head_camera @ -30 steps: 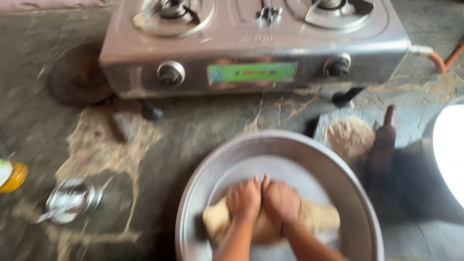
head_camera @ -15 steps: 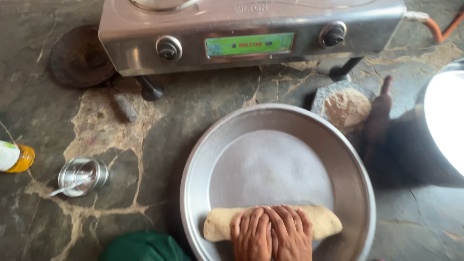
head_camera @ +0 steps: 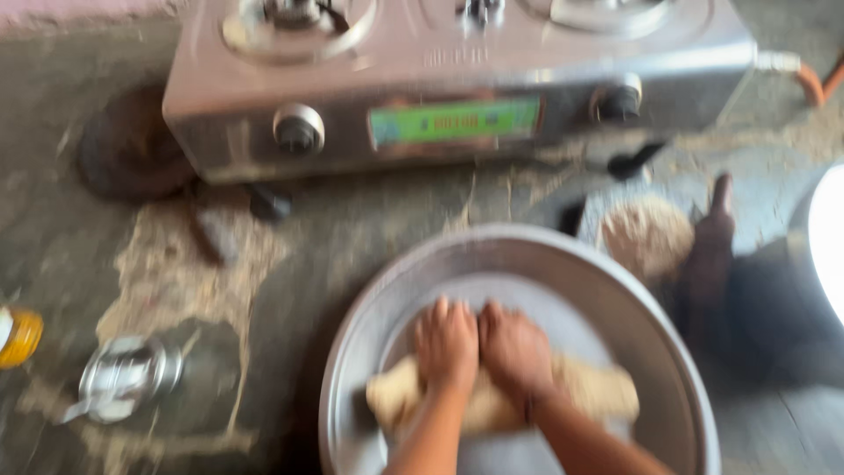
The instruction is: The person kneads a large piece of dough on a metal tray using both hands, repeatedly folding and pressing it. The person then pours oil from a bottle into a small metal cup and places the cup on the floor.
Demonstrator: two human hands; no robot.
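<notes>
left hand (head_camera: 447, 341), right hand (head_camera: 515, 348): side by side, knuckles toward 12 o'clock, pressing palms-down, gripping nothing | dough (head_camera: 607, 391): long axis 3–9 o'clock, in steel platter (head_camera: 651, 308)

Look to the upper middle of your view: a long rectangular label (head_camera: 454, 122) sits on the front face of the steel gas stove (head_camera: 220, 132), between its two knobs. It's green with a reddish-orange patch at its centre, blurred. At the far left edge, low down, a yellow-orange container (head_camera: 18, 336) pokes in, mostly cut off.
</notes>
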